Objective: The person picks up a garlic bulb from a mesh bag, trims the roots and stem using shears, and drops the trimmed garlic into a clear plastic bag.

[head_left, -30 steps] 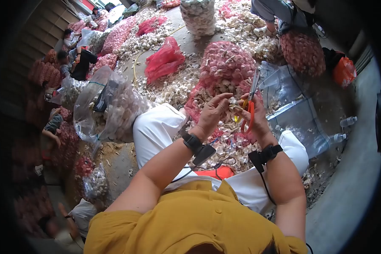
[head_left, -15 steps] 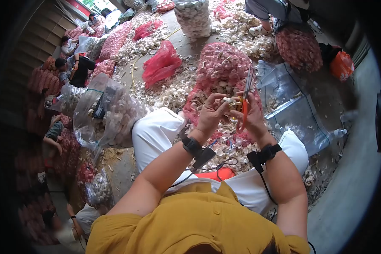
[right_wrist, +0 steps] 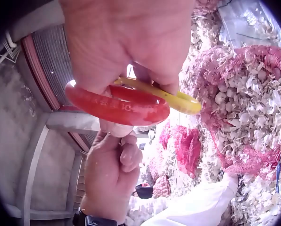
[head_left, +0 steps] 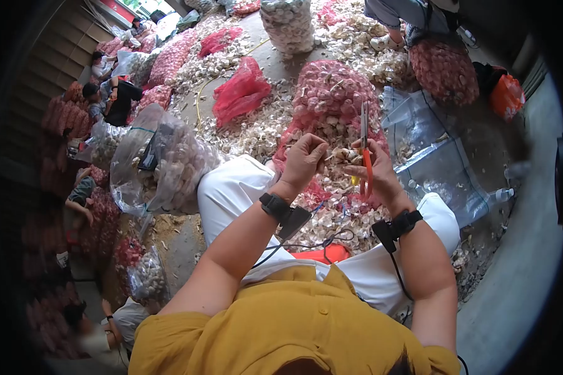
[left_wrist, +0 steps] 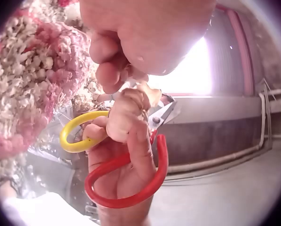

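My right hand (head_left: 381, 172) holds scissors (head_left: 367, 170) with one red and one yellow handle loop, their blades pointing away from me. The same hand grips a pale garlic bulb (left_wrist: 124, 117) between thumb and fingers; loose papery skin sticks out at its top. Beside it, my left hand (head_left: 303, 161) has its fingers curled in, a short gap from the bulb in the head view. No object shows between the left fingers (left_wrist: 110, 77). Straight ahead of both hands lies a red net sack (head_left: 334, 94) of garlic, its mouth spilling bulbs and skins.
Garlic skins (head_left: 331, 222) cover the floor between my knees. Left stands a clear plastic bag (head_left: 181, 162) of garlic; right lie flat plastic sheets (head_left: 441, 175) and a bottle (head_left: 500, 195). A crumpled red net (head_left: 241, 94) lies ahead. Other people sit among sacks at left.
My left hand has drawn back leftward from the garlic bulb, and its fingers have curled in. The right hand still holds the scissors, with the blades now turned more upright in view.
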The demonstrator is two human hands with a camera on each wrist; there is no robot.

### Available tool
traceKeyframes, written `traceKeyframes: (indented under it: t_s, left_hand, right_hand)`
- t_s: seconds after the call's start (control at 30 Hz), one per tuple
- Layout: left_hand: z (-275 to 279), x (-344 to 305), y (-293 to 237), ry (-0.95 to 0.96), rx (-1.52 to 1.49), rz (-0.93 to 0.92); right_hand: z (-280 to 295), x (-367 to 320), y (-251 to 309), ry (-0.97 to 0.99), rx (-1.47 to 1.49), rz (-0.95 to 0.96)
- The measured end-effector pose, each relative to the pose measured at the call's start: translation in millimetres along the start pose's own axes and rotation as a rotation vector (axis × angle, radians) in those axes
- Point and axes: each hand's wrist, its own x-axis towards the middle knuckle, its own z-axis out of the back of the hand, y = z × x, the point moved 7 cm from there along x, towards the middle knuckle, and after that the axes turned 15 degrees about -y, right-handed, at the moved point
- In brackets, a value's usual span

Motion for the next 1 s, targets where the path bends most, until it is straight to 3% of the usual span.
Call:
traceKeyframes:
  t_s: [0.1,0.17,0.23,0.3,0.33,0.4,0.5,0.63,0.8,0.93,1.0]
  left_hand:
    - [-6,-3,-2,0.063,-0.043,0.043]
    - [-24,-9,-11,0.233,0.063,-0.14]
    - [-24,-4,-4,0.233,0.123,-0.182]
    - [-24,-3,-2,0.194,-0.058,-0.115]
    - [-24,-4,-7,0.197,-0.058,-0.114]
    - [-23,-5,-7,0.207,-0.064,0.077]
    - [-23,-5,-5,0.163,-0.146,0.149]
    - [-19,0,3,0.171,-0.062,0.103]
    - [-10,-1,31,0.084,-0.036,0.21]
    - [-12,-7,43,0.273,0.152,0.092]
    - [-12,-4,40,0.219,0.109,0.066]
  right_hand:
    - [4,2,-2,-0.026,-0.034,-0.016]
    - [0,2,-5,0.001,-0.011,-0.06]
    - [1,4,-9,0.011,-0.018,-0.037]
    - [2,4,-8,0.014,-0.026,-0.012]
    - [2,2,-7,0.013,-0.015,-0.029]
    - [4,2,-8,0.011,-0.004,-0.043]
    - [6,4,-11,0.018,0.001,-0.028]
    - [3,3,-9,0.065,0.057,-0.028]
    - [-1,0,-1,0.091,0.111,0.0]
    - [11,5,1,-0.024,0.098,0.029]
    - [14,5,-1,-0.075,0.064,0.012]
